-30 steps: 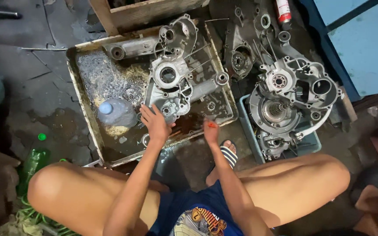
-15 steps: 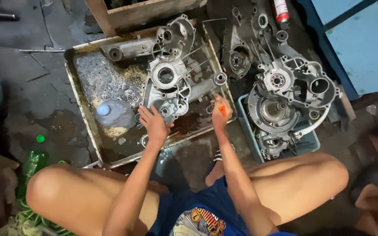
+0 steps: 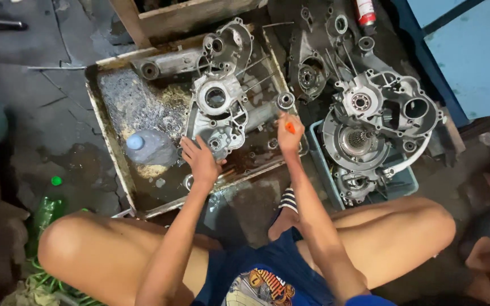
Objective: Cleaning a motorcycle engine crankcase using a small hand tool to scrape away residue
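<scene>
**Two hands at an engine casing in an oily tray**

A metal tray [image 3: 106,122] sits on the floor. A clear plastic bottle [image 3: 148,148] lies in it, left of the grey engine casing [image 3: 218,110]. The left hand [image 3: 201,161], fingers spread wide, rests on the casing's near edge. Right of the casing, the right hand [image 3: 288,133] is closed around a small orange-handled tool [image 3: 290,128]. Further right, a second casing [image 3: 378,122] rests on a blue crate [image 3: 399,184].
</scene>
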